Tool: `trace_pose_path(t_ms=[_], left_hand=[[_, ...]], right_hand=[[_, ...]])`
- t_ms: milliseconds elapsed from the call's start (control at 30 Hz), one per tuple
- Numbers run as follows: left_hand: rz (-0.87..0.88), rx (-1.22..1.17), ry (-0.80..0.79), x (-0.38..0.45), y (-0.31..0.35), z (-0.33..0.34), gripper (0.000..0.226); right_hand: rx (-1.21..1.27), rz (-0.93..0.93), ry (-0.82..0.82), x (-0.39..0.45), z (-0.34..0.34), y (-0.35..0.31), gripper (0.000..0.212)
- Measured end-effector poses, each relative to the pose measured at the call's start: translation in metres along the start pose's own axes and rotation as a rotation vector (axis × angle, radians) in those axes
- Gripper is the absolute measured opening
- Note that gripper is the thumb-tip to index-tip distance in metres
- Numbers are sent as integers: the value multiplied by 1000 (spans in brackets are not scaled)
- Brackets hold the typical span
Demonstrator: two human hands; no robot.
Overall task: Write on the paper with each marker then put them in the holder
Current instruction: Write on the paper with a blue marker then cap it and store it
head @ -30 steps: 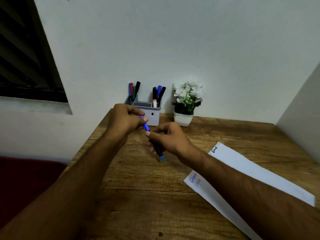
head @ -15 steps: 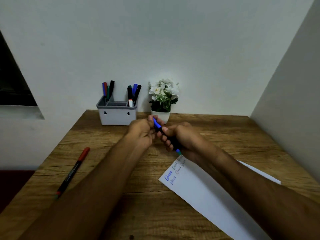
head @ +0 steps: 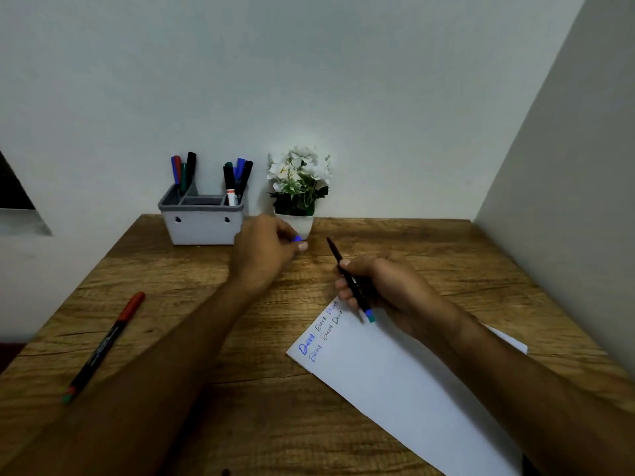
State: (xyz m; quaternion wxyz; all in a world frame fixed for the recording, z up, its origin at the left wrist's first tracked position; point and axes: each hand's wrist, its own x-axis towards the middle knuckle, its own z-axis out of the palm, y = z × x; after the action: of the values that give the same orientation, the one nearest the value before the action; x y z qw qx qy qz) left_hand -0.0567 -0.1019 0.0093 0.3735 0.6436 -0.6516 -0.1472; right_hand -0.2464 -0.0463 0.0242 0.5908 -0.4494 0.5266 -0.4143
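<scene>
My right hand grips a black marker, uncapped, its thin tip pointing up and away and its blue-green end low over the paper. My left hand pinches the blue cap, held apart from the marker. The white paper lies at the right with several blue words near its top corner. A grey holder at the back holds several markers. A red-capped marker lies on the table at the left.
A white pot with white flowers stands right of the holder, just behind my left hand. The wooden table meets walls at the back and right. A dark window edge shows at far left.
My hands were together on the capped marker; now they have drawn apart, the blue cap in the left and the bare marker in the right. The view shifted right.
</scene>
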Motion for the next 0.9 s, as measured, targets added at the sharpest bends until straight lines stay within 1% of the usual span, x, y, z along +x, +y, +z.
trace_pose_path(t_ms=[67,200,333,433,467,533,567,633,700,767,900], left_hand=[[77,176,25,2,-12,-2,30],[152,355,-80,-1,-23,-3,32],[176,334,-116,-1,-31,-3,31],[257,362,-39,-5,-30,-2,33],[309,330,-23,-8,-28,-1,29],[411,205,-97,-16,-20,3,22],[460,148,-167,-21,-16,5,23],[542,94,-311,-30,-11,9,24],[587,82,-428,-38,-10,13,24],[586,92,-491,-43,-12,15,27],[596,103,-518,-50,-16,16,42]], right_hand=[[-44,-32,-1,-3,-3,2,12],[-11,-51,10,-4,-7,7,8],[17,-77,5,-4,-9,8,10],[23,-116,7,-1,-11,9,26],[39,-135,-4,0,-12,9,26],[94,-169,-46,2,-14,9,20],[137,-175,-69,3,-15,9,23],[256,-175,-109,5,-17,9,34],[336,-213,-124,6,-21,11,36],[294,-277,-77,5,-25,14,28],[142,-344,50,2,-33,22,11]])
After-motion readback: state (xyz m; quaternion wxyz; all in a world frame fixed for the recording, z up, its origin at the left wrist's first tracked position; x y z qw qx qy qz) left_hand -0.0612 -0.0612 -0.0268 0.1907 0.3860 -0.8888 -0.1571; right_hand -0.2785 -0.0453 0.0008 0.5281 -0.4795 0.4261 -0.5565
